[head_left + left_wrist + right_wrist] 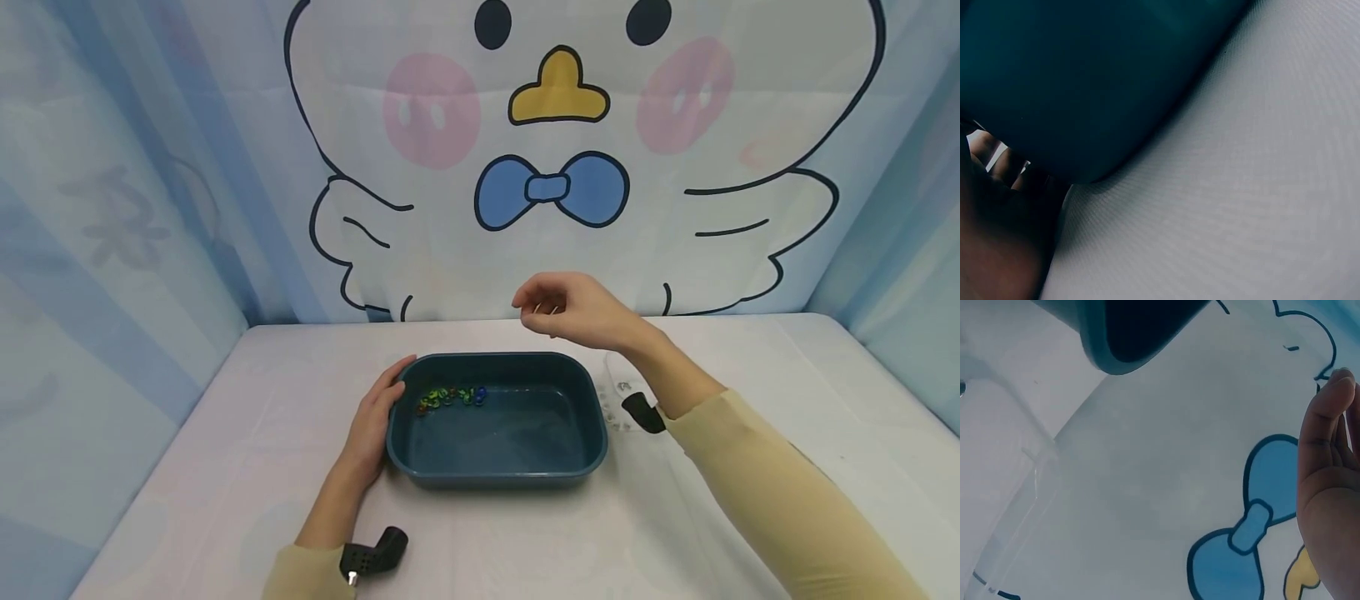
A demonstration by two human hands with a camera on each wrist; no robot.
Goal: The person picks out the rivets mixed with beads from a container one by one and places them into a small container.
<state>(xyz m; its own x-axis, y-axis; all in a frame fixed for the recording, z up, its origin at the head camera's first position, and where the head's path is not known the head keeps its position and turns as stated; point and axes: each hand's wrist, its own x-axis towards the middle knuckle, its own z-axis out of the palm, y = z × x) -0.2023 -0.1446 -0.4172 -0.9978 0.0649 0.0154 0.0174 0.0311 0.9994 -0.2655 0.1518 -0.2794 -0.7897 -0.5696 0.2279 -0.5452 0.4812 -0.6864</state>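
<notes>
A dark teal plastic basin (495,481) sits on the table in the head view. Several green, yellow, red and blue glass marbles (448,395) lie along its far left inside. My left hand (372,417) holds the basin's left side, thumb at the rim and fingers along the outer wall near the far corner. In the left wrist view, those fingers (1007,164) show beside the basin's dark underside edge. My right hand (573,308) is raised above and beyond the basin's far rim, fingers loosely bent towards the thumb. Nothing shows in it.
Right of the basin, partly behind my right forearm, lies a transparent container (617,417) with small clear pieces about it. A white cloth covers the table (525,550). Behind rises a curtain (457,267) printed with a cartoon bird. Each wrist carries a black camera mount (375,552).
</notes>
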